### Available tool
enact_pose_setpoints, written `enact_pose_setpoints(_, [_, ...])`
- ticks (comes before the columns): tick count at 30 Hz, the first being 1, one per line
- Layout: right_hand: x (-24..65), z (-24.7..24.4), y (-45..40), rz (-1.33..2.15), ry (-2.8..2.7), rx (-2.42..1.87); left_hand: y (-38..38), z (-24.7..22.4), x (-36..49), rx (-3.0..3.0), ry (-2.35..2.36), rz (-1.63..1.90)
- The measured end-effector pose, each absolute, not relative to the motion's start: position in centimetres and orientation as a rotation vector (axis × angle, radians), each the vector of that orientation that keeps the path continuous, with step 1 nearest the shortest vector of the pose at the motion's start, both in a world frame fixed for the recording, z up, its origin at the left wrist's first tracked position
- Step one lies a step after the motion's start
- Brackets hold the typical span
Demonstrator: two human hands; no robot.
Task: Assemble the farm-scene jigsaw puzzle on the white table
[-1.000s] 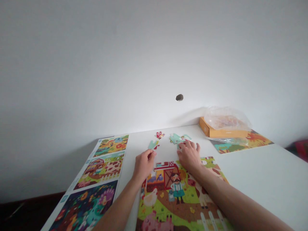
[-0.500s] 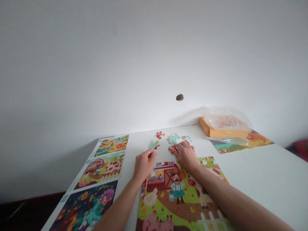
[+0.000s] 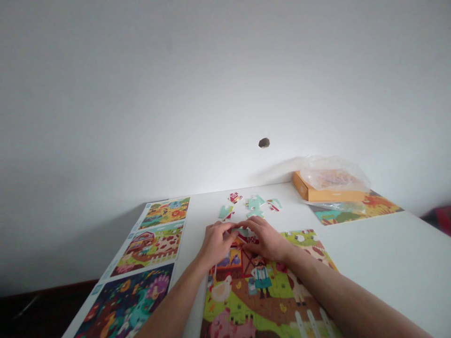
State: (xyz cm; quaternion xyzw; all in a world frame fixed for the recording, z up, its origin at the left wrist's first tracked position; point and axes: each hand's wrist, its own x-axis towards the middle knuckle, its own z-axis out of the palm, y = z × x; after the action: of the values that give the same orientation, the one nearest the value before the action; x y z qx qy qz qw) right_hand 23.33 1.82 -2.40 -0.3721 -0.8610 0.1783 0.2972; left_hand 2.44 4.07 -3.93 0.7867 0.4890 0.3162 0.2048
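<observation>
A farm jigsaw puzzle [image 3: 260, 307], largely joined, lies in front of me. It shows a farmer, a hen, a pig and part of a red barn. My left hand [image 3: 217, 241] and my right hand [image 3: 266, 238] meet over its far edge, at the barn roof. Between their curled fingers is a puzzle piece [image 3: 242, 232] with pale green and red on it, partly covered. Both hands appear closed on that piece. Just beyond them lie several loose puzzle pieces [image 3: 255, 202], mostly pale green, and one with a red barn top [image 3: 234, 197].
Three printed picture cards stand in a column on the left; the middle farm card [image 3: 151, 246] matches the puzzle. At the back right, an orange box [image 3: 331, 195] with a clear plastic bag [image 3: 334, 171] rests partly on another picture sheet [image 3: 382, 206]. A white wall [image 3: 211, 117] borders the table.
My right hand has come back from the loose pieces to the puzzle's far edge, bringing a piece. My left hand has moved slightly right and closer to it. A pale green loose piece is now uncovered.
</observation>
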Motion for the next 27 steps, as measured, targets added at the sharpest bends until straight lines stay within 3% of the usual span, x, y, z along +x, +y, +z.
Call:
enact_pose_setpoints(13, [23.5,-3.1,2.1,0.418,-2.360,-1.054,4.3,-3.0,1.4,1.979,1.593,0.928])
enact_pose_setpoints(27, [24.6,-2.7,1.4,0.415,-2.601,-0.756,4.5,-3.6,1.5,1.911,1.617,1.044])
